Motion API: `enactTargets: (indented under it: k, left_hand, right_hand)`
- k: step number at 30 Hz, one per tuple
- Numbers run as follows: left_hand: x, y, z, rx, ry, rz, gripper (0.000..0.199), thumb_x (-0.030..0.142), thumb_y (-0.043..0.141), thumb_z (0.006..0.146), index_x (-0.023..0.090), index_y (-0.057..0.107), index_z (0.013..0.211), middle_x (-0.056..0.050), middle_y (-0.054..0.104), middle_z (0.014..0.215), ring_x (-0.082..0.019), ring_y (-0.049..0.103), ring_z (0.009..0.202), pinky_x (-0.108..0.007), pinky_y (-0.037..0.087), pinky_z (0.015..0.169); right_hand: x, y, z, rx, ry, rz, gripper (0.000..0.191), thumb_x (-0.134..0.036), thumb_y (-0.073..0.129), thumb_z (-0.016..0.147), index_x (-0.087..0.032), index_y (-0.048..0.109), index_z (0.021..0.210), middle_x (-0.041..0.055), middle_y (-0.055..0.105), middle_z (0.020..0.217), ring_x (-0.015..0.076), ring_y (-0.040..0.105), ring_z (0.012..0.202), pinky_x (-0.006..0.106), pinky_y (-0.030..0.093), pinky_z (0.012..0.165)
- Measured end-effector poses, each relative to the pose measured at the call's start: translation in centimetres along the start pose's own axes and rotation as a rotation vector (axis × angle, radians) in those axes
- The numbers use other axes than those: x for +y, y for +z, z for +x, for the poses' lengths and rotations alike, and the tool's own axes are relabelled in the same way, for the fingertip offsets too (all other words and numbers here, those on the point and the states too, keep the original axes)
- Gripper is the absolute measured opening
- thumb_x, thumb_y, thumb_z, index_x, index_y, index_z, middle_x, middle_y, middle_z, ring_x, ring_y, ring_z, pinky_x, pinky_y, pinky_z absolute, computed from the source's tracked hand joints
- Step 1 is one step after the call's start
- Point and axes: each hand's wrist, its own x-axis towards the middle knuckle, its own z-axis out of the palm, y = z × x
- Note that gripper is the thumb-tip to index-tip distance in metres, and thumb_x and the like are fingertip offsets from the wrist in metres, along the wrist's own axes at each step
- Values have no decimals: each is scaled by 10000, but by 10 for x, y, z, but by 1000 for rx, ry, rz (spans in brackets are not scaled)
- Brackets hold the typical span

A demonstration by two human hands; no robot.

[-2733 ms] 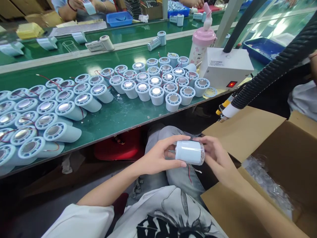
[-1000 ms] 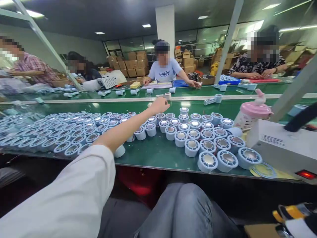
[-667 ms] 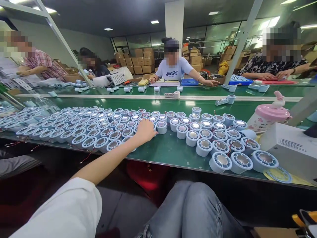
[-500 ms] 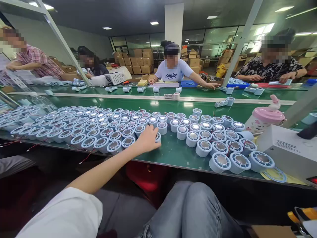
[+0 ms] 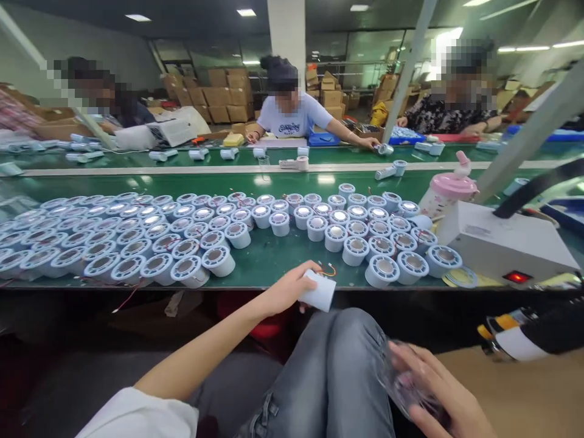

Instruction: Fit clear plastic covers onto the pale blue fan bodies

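My left hand (image 5: 292, 287) grips a light blue cylindrical motor housing (image 5: 320, 291) just off the table's front edge. The housing is tilted on its side, and thin red wires stick out behind it. At the lower right, my right hand (image 5: 449, 386) curls around a see-through plastic part (image 5: 406, 389), beside my knee. Motion blurs that part, so its exact kind does not show. Many similar round housings (image 5: 219, 260) with silver centres stand upright on the green table, most to the left, with another group (image 5: 356, 249) to the right.
A grey box with a lit red switch (image 5: 517, 277) stands at the table's right, near a pink-lidded cup (image 5: 449, 191). Below it is a black and white tool with orange parts (image 5: 515, 340). Co-workers sit across a green belt (image 5: 219, 176) carrying handheld units.
My left hand has lifted a housing from the front of the group and brought it toward me. My right hand has come into view with the clear part. The view has turned rightward.
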Motion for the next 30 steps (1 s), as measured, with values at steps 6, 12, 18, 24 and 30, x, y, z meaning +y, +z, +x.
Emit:
enactTargets:
  k: [6,12,18,24,30]
  left_hand:
    - [10,60,6,-468,24,-428,487,561,381,852,144,565,1023,-53,578,836,-111,523,542,-202,409,380]
    - [17,73,15,-618,-9,-267,349,407,475,887,147,672,1013,-14,580,765,-83,417,524,-167,292,361]
    - [22,80,19,-524,96,-111,253,313,521,885,166,711,966,-42,669,952,-159,573,823,-236,443,705]
    - [30,85,15,-443,309,64,216,281,542,886,178,706,981,-67,671,1002,-206,604,946,-305,446,858]
    - [25,84,21,-405,255,-227,259,368,689,802,168,689,967,-55,676,978,-193,622,908,-286,469,807]
  right_hand:
    - [-21,19,27,133,-61,-376,538,-202,517,898,-258,453,1429,160,467,1279,317,552,1144,470,561,883]
    - [-29,9,22,159,15,-617,399,-192,538,869,-197,628,1257,172,536,1209,329,589,1021,454,585,734]
    - [-29,6,16,153,12,-672,430,-172,598,840,-236,619,1265,157,509,1340,313,584,1018,422,579,730]
    - [-11,8,20,-68,232,-497,220,-108,660,778,-234,702,953,119,537,1334,327,564,1087,413,584,698]
    - [-12,-4,19,-84,390,82,105,-302,656,859,-222,661,791,75,571,1222,264,581,1102,386,530,845]
